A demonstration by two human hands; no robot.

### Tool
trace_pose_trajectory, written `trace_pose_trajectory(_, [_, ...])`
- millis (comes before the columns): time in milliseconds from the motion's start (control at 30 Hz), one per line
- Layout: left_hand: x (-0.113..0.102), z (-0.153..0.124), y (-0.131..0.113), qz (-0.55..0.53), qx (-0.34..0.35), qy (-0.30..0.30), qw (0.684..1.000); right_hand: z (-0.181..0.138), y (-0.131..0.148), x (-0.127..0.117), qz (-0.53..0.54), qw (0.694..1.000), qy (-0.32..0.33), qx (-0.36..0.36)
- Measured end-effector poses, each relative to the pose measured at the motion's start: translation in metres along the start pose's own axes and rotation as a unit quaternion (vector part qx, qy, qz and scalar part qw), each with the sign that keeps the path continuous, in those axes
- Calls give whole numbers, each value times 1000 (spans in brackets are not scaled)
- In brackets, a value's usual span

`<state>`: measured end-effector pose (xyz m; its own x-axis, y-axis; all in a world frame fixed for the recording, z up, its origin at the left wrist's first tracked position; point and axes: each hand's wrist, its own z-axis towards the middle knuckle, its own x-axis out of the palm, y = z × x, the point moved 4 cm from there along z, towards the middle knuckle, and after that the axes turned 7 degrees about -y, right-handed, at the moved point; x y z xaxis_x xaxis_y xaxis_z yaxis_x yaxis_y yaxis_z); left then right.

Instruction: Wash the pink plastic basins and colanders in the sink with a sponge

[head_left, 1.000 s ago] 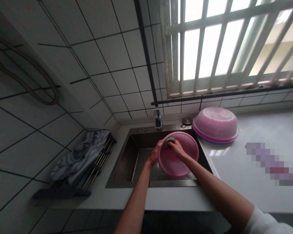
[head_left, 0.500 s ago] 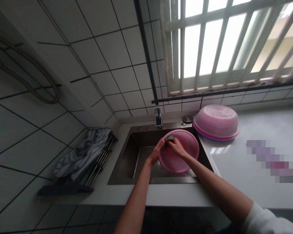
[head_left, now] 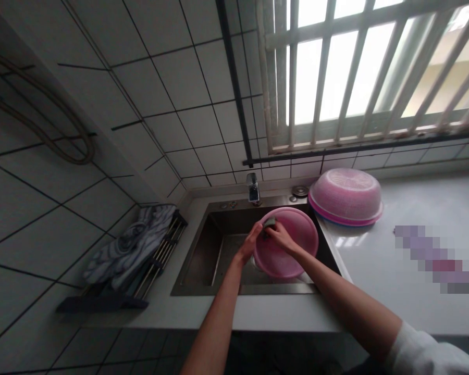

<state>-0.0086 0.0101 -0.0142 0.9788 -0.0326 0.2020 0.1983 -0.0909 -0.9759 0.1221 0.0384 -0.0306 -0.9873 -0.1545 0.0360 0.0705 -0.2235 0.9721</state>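
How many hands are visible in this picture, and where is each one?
2. The left hand holds the left rim of the pink basin in the sink; the right hand, inside that basin, holds a small grey-green cloth or pad. No other hand shows.

The right hand (head_left: 280, 237) partly hides a greenish pad (head_left: 270, 222); pixelation masks a purplish object (head_left: 433, 258).

The window (head_left: 338, 78) glares white — left wall (head_left: 23, 219) dim.
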Motion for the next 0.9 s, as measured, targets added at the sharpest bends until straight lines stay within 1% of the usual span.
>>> trace_pose_trajectory(100, [-6,1,1,1,-9,-29,1000,-9,2,18,-2,994,112,-3])
trace_pose_trajectory(133, [-8,1,1,1,-12,-34,999,-12,3,23,-5,990,142,-3])
trace_pose_trajectory(167, [-8,1,1,-2,-13,-34,999,-13,4,25,-9,988,154,-5])
trace_pose_trajectory(200, [-8,1,0,-4,-11,-30,999,-13,5,24,-11,990,141,-8])
trace_pose_trajectory(333, [-3,0,-1,7,-3,-26,1000,-3,8,0,-7,1000,-14,1])
trace_pose_trajectory(367, [-2,-1,-1,13,-6,-28,1000,-3,8,-3,-3,1000,-22,5])
trace_pose_trajectory(400, [-2,-1,-1,19,-9,-30,999,-3,9,-2,1,1000,-2,5])
trace_pose_trajectory(467, [-3,-2,-2,29,-13,-33,999,-7,10,7,5,996,84,-6])
trace_pose_trajectory(533, [-7,-3,-3,42,-11,-41,998,-12,9,17,-6,986,165,-15])
trace_pose_trajectory(567, [-9,-2,-3,48,-7,-44,998,-13,8,20,-13,983,182,-16])
trace_pose_trajectory(600, [-10,-2,-3,52,-4,-48,997,-12,7,20,-18,984,177,-16])
trace_pose_trajectory(633, [-11,-1,-2,54,0,-49,997,-10,6,18,-20,988,153,-15])
trace_pose_trajectory(733, [-10,2,2,45,7,-42,998,-1,4,3,-7,1000,28,-6])
trace_pose_trajectory(767, [-9,2,3,43,7,-41,998,1,4,0,1,1000,3,-4])
trace_pose_trajectory(800, [-9,2,4,43,5,-39,998,1,4,0,10,1000,4,-2])
trace_pose_trajectory(833, [-9,2,4,44,4,-40,998,-1,4,3,16,999,31,-1])
trace_pose_trajectory(900, [-10,1,3,48,1,-45,998,-8,5,14,16,993,119,-1])
